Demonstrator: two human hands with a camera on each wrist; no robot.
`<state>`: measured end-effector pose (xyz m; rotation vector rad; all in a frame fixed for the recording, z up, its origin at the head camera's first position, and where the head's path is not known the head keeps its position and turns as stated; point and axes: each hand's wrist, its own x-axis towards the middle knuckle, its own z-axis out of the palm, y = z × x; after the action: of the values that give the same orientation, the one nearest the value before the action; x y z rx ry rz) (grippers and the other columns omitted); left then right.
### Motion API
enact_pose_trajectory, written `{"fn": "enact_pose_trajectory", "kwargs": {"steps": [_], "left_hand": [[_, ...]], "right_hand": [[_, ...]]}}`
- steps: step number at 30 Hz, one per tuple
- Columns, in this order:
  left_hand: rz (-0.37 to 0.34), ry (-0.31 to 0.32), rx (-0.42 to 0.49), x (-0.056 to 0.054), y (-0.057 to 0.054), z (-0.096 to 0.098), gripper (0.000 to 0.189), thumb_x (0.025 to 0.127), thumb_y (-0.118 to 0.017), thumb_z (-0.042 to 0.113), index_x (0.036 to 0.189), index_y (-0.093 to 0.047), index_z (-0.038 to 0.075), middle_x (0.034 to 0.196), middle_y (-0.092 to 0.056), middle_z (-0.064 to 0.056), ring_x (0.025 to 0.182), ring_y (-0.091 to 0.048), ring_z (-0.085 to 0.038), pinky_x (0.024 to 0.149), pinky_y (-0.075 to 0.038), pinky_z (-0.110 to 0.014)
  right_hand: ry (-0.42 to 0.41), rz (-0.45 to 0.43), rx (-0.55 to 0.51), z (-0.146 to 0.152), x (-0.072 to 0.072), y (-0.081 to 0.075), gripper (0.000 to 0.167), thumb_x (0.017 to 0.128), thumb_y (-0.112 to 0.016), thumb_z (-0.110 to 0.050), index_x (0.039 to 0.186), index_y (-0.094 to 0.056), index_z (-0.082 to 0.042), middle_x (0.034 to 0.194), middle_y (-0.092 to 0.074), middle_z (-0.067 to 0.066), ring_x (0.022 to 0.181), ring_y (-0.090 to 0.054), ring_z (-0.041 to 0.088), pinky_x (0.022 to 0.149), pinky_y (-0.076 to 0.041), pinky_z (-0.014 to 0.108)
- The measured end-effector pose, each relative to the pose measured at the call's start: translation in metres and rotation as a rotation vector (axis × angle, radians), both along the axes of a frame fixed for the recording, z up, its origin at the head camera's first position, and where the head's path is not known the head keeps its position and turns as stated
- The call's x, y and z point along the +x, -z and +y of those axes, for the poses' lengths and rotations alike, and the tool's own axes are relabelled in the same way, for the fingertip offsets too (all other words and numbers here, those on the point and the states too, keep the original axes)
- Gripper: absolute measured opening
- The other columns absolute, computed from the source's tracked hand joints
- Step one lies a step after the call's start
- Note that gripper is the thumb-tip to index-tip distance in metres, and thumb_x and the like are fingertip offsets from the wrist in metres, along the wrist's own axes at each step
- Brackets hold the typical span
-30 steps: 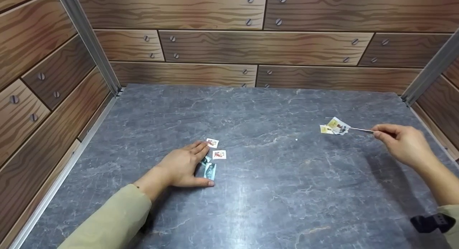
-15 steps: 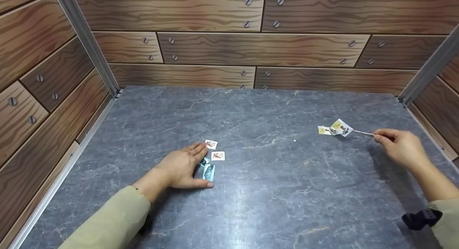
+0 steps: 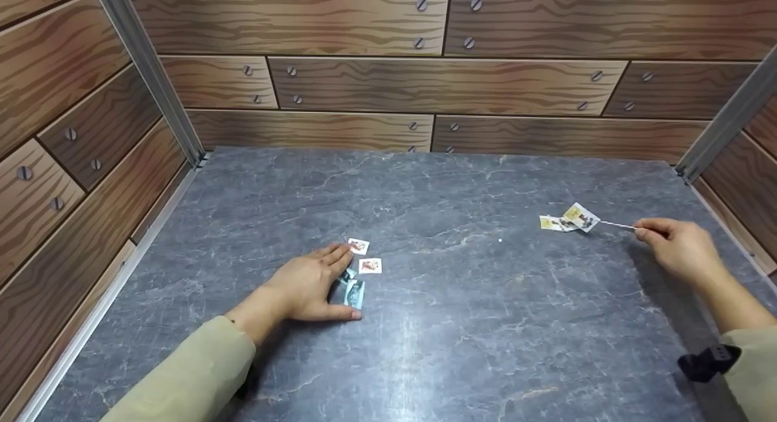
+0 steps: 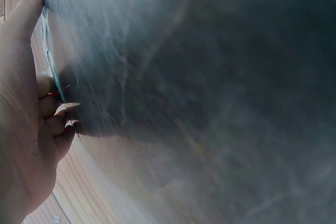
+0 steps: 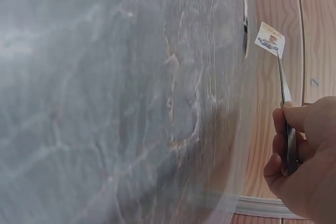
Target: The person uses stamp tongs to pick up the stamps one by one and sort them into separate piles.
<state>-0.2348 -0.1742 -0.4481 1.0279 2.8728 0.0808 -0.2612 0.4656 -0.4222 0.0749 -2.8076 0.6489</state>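
Note:
My right hand [image 3: 683, 249] grips metal tweezers [image 5: 284, 90] between thumb and fingers. Their tips pinch a corner of a small yellow-and-white postage stamp [image 5: 269, 39], which shows tilted above the table in the right wrist view. Another yellow-and-white stamp [image 3: 551, 223] lies just left of it, partly overlapped in the head view. On the left, my left hand [image 3: 306, 288] rests on the table with its thumb spread. By its fingertips are two white stamps with red figures, an upper one [image 3: 358, 246] and a lower one [image 3: 370, 266]. Teal stamps [image 3: 354, 296] lie between thumb and fingers, partly hidden.
The dark grey marbled tabletop [image 3: 437, 325] extends between the hands. A tiny white speck [image 3: 500, 240] lies left of the yellow stamps. Wood-patterned panels [image 3: 449, 85] enclose the back and sides, with a metal post [image 3: 152, 76] at the left corner.
The right hand has drawn the tweezers and pinched stamp slightly right, so more of the stamp lying beside it shows. The left hand stays in place; the head view has tilted slightly.

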Motion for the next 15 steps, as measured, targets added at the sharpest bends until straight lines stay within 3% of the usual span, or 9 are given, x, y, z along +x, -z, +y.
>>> {"fn": "enact_pose_trajectory", "kwargs": {"steps": [15], "left_hand": [[-0.007,-0.002,-0.008,0.0,-0.001,0.001,0.124,0.087,-0.048,0.092,0.165,-0.03,-0.001,0.171,-0.029,-0.017,0.158,-0.027,-0.036,0.125,-0.033,-0.048]], "right_hand": [[-0.005,-0.028,0.004,0.002,-0.011,0.004,0.033,0.11,-0.057,-0.019,0.123,-0.07,0.008,0.123,-0.066,0.039,0.116,-0.058,0.063,0.095,-0.043,0.074]]}}
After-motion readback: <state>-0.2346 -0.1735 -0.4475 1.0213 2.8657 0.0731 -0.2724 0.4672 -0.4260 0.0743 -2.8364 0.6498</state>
